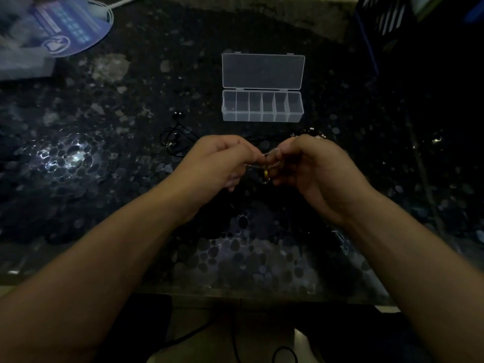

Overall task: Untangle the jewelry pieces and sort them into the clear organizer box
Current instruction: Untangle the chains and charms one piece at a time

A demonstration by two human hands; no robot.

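The clear organizer box (262, 115) lies open on the dark speckled table, lid flat behind it, with several compartments that look bare. In front of it my left hand (221, 161) and my right hand (311, 166) are close together above the table. Both pinch a thin silver chain (265, 163) with a small yellow bead hanging between the fingertips. A black cord necklace (175, 138) lies on the table left of my hands. A dark beaded piece (310, 132) shows just beyond my right hand, partly hidden by it.
A round blue printed fan (70, 27) and a pale blurred object sit at the far left corner. A dark blue crate (408, 24) stands at the far right. The table's front edge (235, 294) runs below my forearms, with cables on the floor.
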